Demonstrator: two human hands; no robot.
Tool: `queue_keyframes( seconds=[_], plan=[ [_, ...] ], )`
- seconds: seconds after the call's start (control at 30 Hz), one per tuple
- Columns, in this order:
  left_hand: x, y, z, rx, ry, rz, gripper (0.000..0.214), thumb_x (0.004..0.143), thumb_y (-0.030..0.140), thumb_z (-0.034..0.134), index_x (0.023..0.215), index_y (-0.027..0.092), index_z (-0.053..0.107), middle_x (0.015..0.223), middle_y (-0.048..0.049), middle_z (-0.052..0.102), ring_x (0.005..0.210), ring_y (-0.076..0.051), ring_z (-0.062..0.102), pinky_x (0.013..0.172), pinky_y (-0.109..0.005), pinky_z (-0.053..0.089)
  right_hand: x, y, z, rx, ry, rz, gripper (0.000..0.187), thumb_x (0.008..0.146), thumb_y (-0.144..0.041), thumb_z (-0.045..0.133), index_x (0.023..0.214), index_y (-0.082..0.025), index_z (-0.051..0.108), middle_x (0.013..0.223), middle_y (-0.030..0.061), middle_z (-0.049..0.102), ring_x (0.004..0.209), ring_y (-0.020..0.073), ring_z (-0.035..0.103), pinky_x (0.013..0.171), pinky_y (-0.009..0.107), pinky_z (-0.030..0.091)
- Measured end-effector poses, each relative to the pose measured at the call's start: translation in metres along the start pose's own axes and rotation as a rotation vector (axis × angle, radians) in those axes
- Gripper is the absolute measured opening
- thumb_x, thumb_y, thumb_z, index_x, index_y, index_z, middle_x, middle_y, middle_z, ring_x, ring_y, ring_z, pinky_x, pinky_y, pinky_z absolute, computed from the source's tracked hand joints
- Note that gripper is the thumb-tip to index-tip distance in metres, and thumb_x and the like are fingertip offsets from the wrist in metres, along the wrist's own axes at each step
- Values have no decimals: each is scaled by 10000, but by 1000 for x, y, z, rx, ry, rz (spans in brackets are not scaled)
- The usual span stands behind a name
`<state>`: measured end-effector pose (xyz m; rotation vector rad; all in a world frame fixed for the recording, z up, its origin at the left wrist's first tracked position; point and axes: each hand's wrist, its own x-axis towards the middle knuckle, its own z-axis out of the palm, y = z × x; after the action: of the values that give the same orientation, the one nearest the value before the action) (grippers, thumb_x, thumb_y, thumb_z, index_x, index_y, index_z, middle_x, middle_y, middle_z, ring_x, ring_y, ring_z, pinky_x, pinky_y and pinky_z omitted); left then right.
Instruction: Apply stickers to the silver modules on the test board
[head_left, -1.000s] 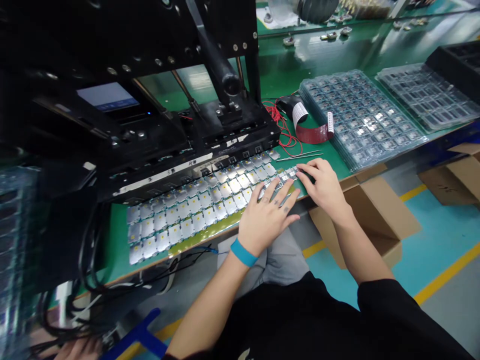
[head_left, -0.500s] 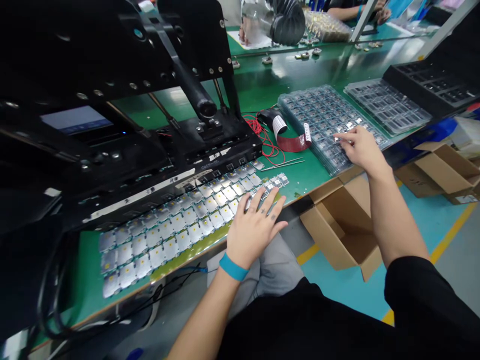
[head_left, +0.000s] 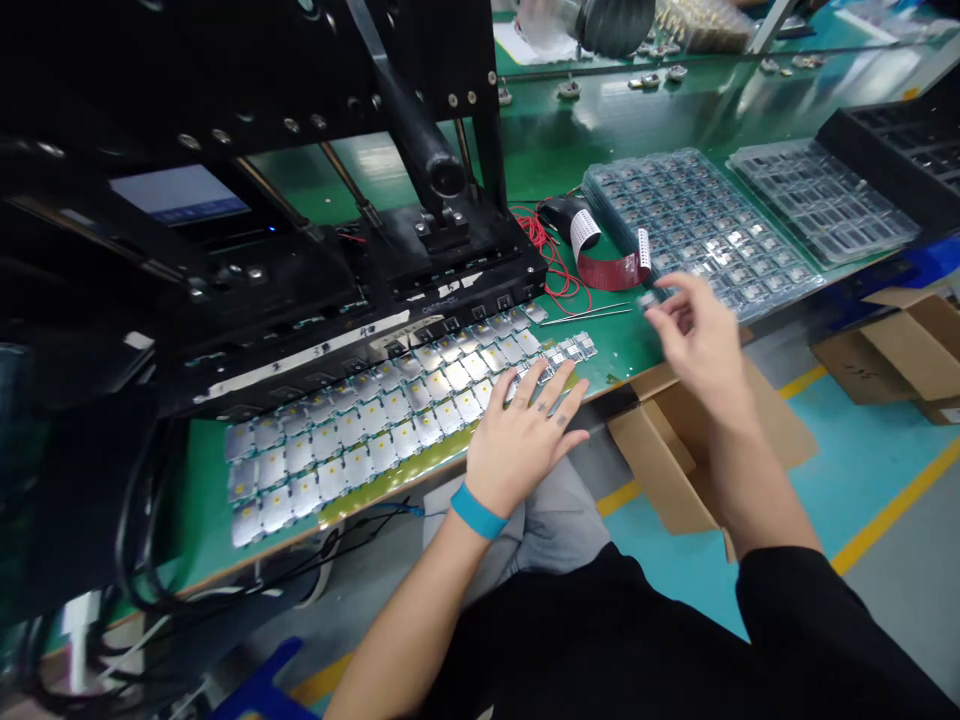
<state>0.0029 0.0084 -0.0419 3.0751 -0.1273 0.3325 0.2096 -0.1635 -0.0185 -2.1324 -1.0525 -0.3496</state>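
Floor (head_left: 862, 480) is painted teal, bounded by a yellow marking line (head_left: 892, 510) with bare grey flooring beyond it at right; open cardboard boxes (head_left: 660, 470) stand on it under the near worktop's right end, with a further box (head_left: 877, 350) farther right. A second green-surfaced worktop (head_left: 600, 130) runs along the far side, its glossy top showing bright streaks of overhead light. A blue frame (head_left: 262, 690) sits low at near left.

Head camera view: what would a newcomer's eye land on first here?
The big black machine fills the left of the view, with rows of silver chips laid out on the green bench in front of it. To the right, a clear tray of chips lies beyond the blurred right hand. The left hand, wearing a blue wristband, rests at the end of the rows.
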Motion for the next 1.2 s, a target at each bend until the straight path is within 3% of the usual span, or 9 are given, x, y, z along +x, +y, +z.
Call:
queue_keyframes(
  seconds=[0.1, 0.23, 0.37, 0.53, 0.77, 0.87, 0.97, 1.1, 1.2],
  plan=[
    [0, 0, 0, 4, -6, 0, 571, 991, 534, 509, 1486, 252, 470, 1604, -34, 382, 1442, -332, 394, 1145, -559, 371, -15, -24, 29, 74, -15, 40, 145, 939, -258, 598, 1046, -194, 670, 783, 25, 624, 624, 159, 538, 643, 326, 476],
    [-1, 0, -1, 14, 0, -1, 564, 996, 533, 498, 1484, 251, 473, 1598, -34, 394, 1437, -327, 401, 1142, -552, 376, -21, -27, 44, -11, -36, 86, 178, 934, -302, 617, 1028, -180, 704, 820, 48, 654, 717, 193, 570, 732, 345, 498],
    [0, 1, -1, 6, 3, 0, 570, 990, 524, 517, 1489, 255, 468, 1595, -35, 400, 1436, -326, 403, 1147, -553, 374, -23, -27, 46, -51, -7, 65, 185, 941, -333, 625, 994, -183, 720, 890, 70, 666, 820, 225, 596, 803, 374, 513],
    [0, 1, 0, 5, -2, -1, 570, 989, 523, 519, 1491, 258, 465, 1600, -30, 392, 1437, -324, 401, 1147, -549, 376, -22, -28, 50, -70, -15, 85, 154, 914, -303, 675, 960, -170, 736, 845, 56, 653, 795, 224, 592, 785, 380, 515],
    [1, 2, 0, -1, 6, -2, 568, 985, 523, 527, 1487, 262, 471, 1597, -34, 397, 1435, -323, 404, 1153, -544, 370, -23, -22, 48, -97, -52, 64, 223, 974, -341, 594, 1035, -185, 742, 911, 78, 649, 861, 234, 609, 833, 396, 524],
    [2, 2, 0, 11, 0, 4, 563, 994, 530, 504, 1488, 262, 466, 1602, -28, 390, 1438, -324, 398, 1151, -540, 367, -12, -16, 41, -117, -52, 0, 267, 997, -296, 531, 1174, -201, 708, 1048, 106, 642, 946, 248, 604, 867, 415, 523],
    [2, 2, -1, 23, 9, 11, 569, 997, 539, 494, 1490, 257, 458, 1607, -29, 380, 1442, -328, 392, 1149, -537, 362, 9, -6, 37, -202, -149, -134, 328, 979, -221, 493, 1247, -214, 682, 1140, 126, 619, 1020, 291, 565, 915, 475, 502],
    [0, 0, -5, -8, 83, 36, 533, 984, 531, 529, 1437, 250, 520, 1587, -49, 414, 1434, -330, 410, 1128, -517, 370, 30, 8, 40, -257, -283, -195, 277, 952, -190, 495, 1080, -192, 741, 1099, 110, 652, 1004, 313, 564, 904, 501, 487],
    [-6, -5, -10, -120, 230, 94, 355, 1009, 428, 514, 1298, 257, 628, 1468, -39, 566, 1373, -282, 488, 1080, -457, 405, 33, 13, 42, -239, -314, -198, 261, 953, -175, 483, 1049, -181, 726, 1054, 106, 666, 984, 305, 578, 902, 493, 488]
  ],
)
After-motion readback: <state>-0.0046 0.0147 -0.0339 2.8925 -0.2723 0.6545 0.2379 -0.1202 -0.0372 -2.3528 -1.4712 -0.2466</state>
